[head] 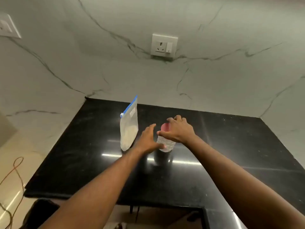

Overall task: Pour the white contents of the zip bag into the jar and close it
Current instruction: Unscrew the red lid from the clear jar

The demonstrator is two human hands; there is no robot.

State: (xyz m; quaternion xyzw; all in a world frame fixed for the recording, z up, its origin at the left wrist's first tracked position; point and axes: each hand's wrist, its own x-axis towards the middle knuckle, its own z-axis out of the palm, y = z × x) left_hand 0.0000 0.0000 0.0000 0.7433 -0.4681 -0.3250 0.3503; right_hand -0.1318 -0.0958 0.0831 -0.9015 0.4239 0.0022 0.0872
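A clear zip bag (129,128) with a blue zip strip stands upright on the black countertop (82,154), its lower half filled with white grains. Right of it stands a clear ribbed jar (166,143) with a pink lid (165,127). My right hand (178,129) rests over the lid from above, fingers curled around its rim. My left hand (148,140) reaches the jar's left side, thumb against the jar body, fingers spread and pointing up between the bag and the jar. The jar's upper part is largely hidden by my hands.
A marble wall rises behind the counter with a white socket (164,45) above and another switch plate (9,26) at the far left. An orange cable (15,169) lies on the pale floor at left. The counter's front edge runs near the bottom.
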